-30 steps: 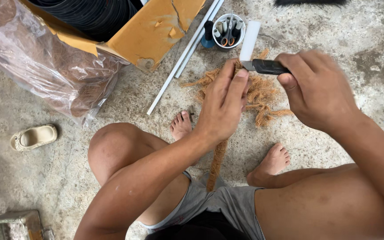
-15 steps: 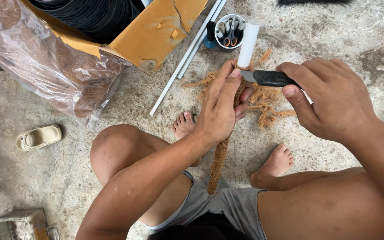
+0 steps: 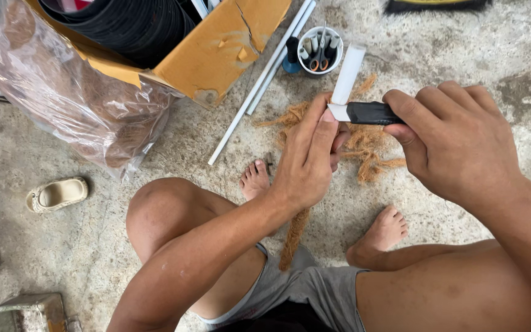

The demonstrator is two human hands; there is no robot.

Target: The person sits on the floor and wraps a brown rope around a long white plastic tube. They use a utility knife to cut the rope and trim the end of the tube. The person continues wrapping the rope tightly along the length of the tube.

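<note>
Sitting barefoot on a concrete floor (image 3: 462,37), a person grips a fibre-wrapped pole (image 3: 294,237) with the left hand (image 3: 308,160), the fingers closed around it near its upper end. That hand hides the middle of the pole; only the brown, rope-bound lower stretch shows below the wrist, and its foot is lost against the grey shorts (image 3: 314,286). The pole runs from the lap up and slightly rightward, away from the body, ending in a bare white tip (image 3: 346,67) that points toward a white cup of scissors and pens (image 3: 319,48). The right hand (image 3: 459,141) is clamped on a black utility knife (image 3: 371,113), held crosswise to the pole with its front end touching the white tip just above the left fingers; the blade itself is hard to make out. Loose brown fibre (image 3: 370,150) lies on the floor behind the hands, partly covered by them. White tubes (image 3: 259,80) lie beside a torn cardboard box (image 3: 216,49), cut off by the frame's top edge, with a clear plastic bag (image 3: 75,104) next to it.
</note>
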